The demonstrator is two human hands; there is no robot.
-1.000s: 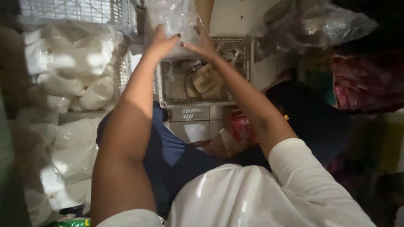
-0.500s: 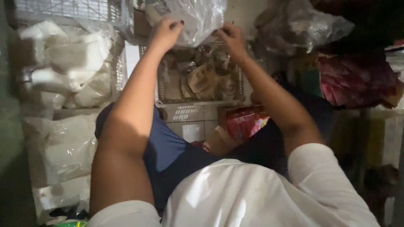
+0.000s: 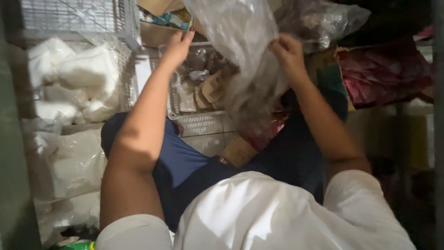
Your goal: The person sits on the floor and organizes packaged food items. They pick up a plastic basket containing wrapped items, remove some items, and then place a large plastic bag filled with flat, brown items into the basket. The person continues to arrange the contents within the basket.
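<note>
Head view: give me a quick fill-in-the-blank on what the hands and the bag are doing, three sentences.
1. The right hand grips one edge of a clear ____ bag.
2. The left hand is raised above a grey plastic ____ that holds small packets.
3. To the left of the left arm lie bags filled with something ____ in colour.

Missing words: plastic; basket; white

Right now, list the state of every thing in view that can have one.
Clear plastic bag: lifted, hanging, pinched at its edge.
Right hand: closed on the bag.
Left hand: raised, fingers bent, grip on the bag unclear.
White crate: open-topped, holding wrapped brownish packets.
White bagged packs: closed, piled at the left.
Red bag: crumpled, lying at the right.
</note>
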